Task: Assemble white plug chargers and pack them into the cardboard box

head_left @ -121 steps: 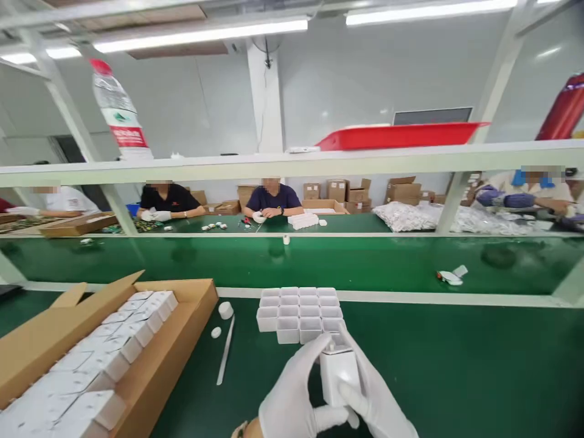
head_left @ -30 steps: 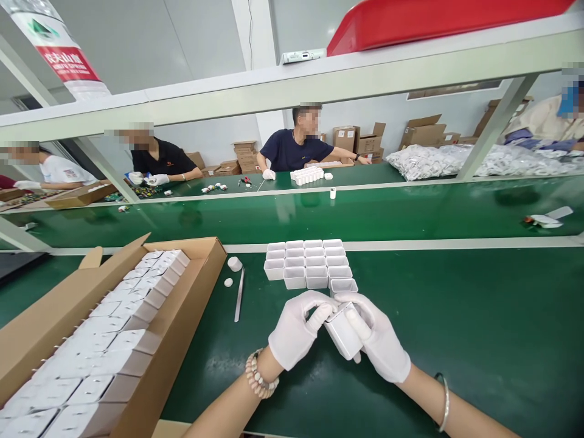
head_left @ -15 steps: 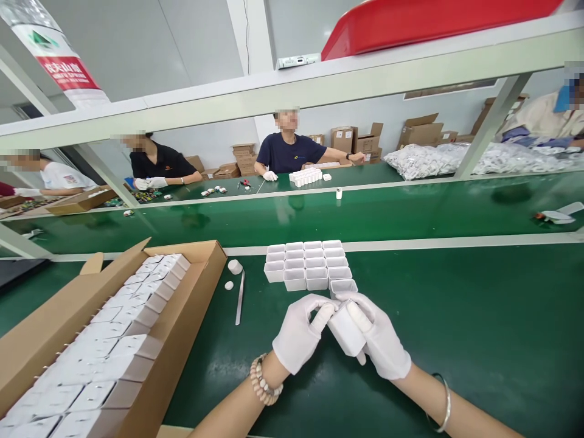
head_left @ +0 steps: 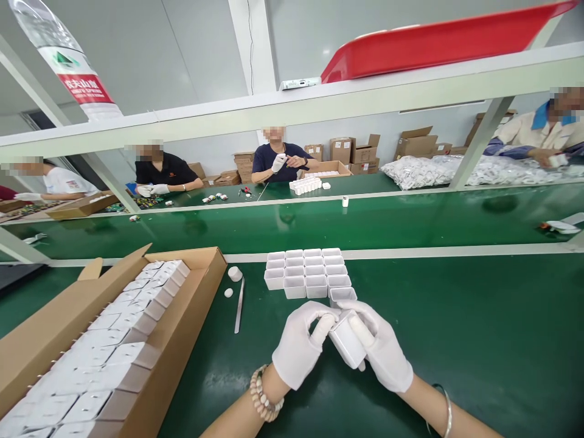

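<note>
A small white plastic box is tilted between my two gloved hands above the green tabletop. My right hand is closed round its right side, thumb lying along the face. With thumb and fingertips pinched together, my left hand grips the box's upper left edge; what lies under those fingertips is hidden. Just beyond the hands stands a block of open white boxes in rows, and the nearest box is partly covered by my fingers.
To the left lies a long cardboard carton with rows of white boxes. Metal tweezers, a white cap and a small white disc lie beside it. Co-workers sit across the green bench. A shelf beam crosses above.
The view has tilted up slightly. Both hands keep hold of the box, which has turned a little. The co-worker opposite has drawn an outstretched arm in and brought both hands together.
</note>
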`<state>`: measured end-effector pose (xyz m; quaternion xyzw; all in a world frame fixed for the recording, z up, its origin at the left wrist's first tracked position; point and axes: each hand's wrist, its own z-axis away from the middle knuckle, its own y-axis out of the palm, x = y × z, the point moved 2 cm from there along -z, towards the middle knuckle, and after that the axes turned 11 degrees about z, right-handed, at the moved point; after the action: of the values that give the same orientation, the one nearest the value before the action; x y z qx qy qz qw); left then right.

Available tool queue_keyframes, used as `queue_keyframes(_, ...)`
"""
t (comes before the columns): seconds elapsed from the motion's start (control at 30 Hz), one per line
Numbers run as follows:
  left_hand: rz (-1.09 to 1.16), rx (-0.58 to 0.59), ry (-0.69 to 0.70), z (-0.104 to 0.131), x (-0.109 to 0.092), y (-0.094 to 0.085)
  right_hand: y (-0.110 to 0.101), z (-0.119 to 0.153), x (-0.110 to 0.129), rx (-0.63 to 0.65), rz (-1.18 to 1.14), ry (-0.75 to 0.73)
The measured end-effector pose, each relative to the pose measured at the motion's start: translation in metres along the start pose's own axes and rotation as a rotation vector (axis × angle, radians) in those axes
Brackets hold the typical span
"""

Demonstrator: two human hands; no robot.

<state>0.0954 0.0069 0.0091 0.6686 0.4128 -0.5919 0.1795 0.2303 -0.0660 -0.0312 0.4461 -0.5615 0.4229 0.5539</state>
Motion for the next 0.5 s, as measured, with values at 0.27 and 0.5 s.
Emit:
queue_keyframes(0.27, -0.096, 0.068, 0.068, -0.001, 0.001, -0.005, -0.001, 0.000, -0.004, -0.022, 0.049, -0.016)
queue_keyframes(0.5, -0.038, 0.225, 0.175, 0.004, 0.001, 0.011, -0.005, -0.002, 0.004, -0.127, 0.068, -0.040)
